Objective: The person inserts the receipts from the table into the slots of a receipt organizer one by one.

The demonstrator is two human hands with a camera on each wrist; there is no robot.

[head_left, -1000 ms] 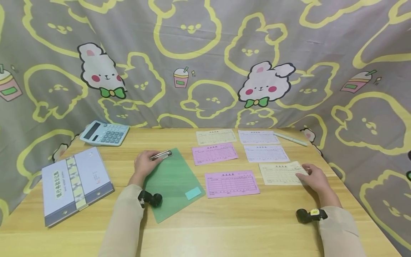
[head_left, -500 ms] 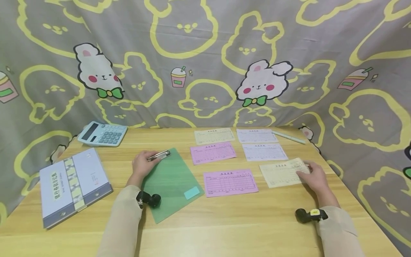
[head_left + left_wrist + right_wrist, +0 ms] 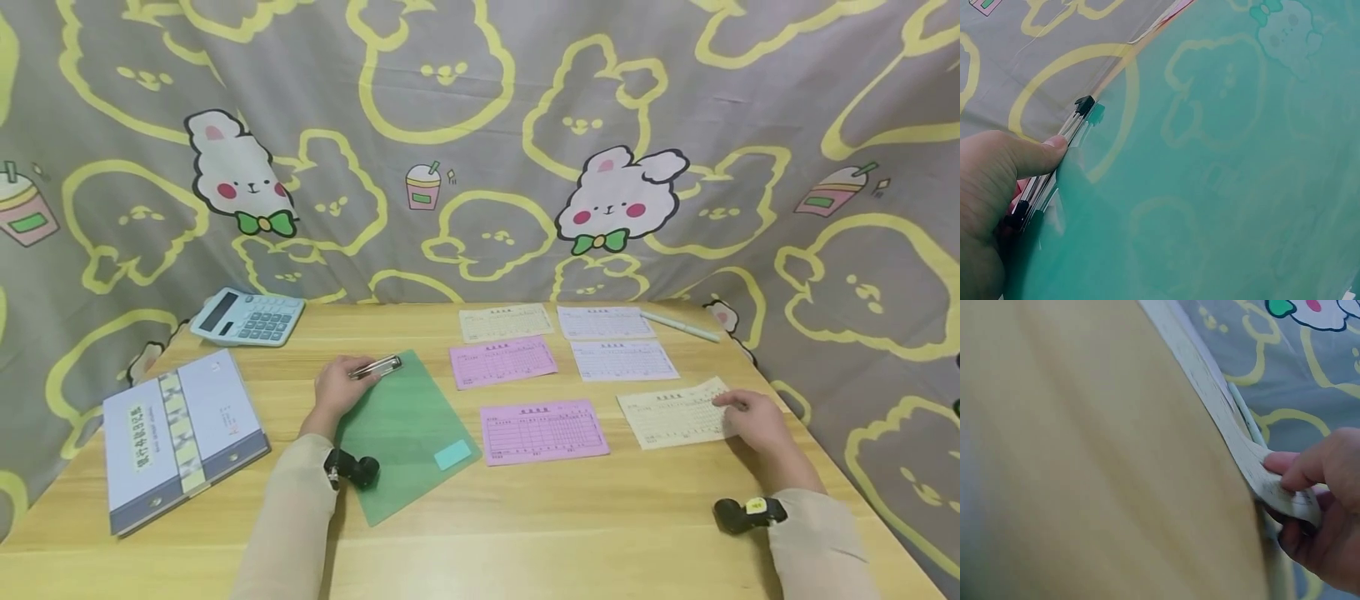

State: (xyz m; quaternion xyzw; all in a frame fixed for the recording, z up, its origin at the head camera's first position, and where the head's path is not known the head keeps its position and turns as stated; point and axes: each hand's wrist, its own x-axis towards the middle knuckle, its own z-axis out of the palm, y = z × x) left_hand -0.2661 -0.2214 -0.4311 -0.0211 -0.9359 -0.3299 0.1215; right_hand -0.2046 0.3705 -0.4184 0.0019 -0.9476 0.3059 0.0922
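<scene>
At the top end of a green translucent clipboard (image 3: 408, 433), my left hand (image 3: 343, 390) grips the metal clip (image 3: 377, 367). In the left wrist view the thumb of that left hand (image 3: 991, 181) lies across the clip (image 3: 1072, 128), and the other fingers are mostly hidden. My right hand (image 3: 765, 425) pinches the right end of a pale yellow printed slip (image 3: 667, 414). Seen from the right wrist, the slip (image 3: 1244, 459) bends up at the end between thumb and fingers of the right hand (image 3: 1329, 500). A pink slip (image 3: 543, 433) lies between the clipboard and this slip.
Further back lie another pink slip (image 3: 502, 362), a second yellow slip (image 3: 506, 322), and two white slips, one nearer (image 3: 624, 360) and one farther (image 3: 606, 322). A pale pen (image 3: 681, 326) is at back right. A calculator (image 3: 251, 317) and a thick ledger book (image 3: 183, 437) occupy the left.
The yellow slip in my right hand has shifted slightly right and towards me, and sits a little more tilted. My left hand stays on the clip.
</scene>
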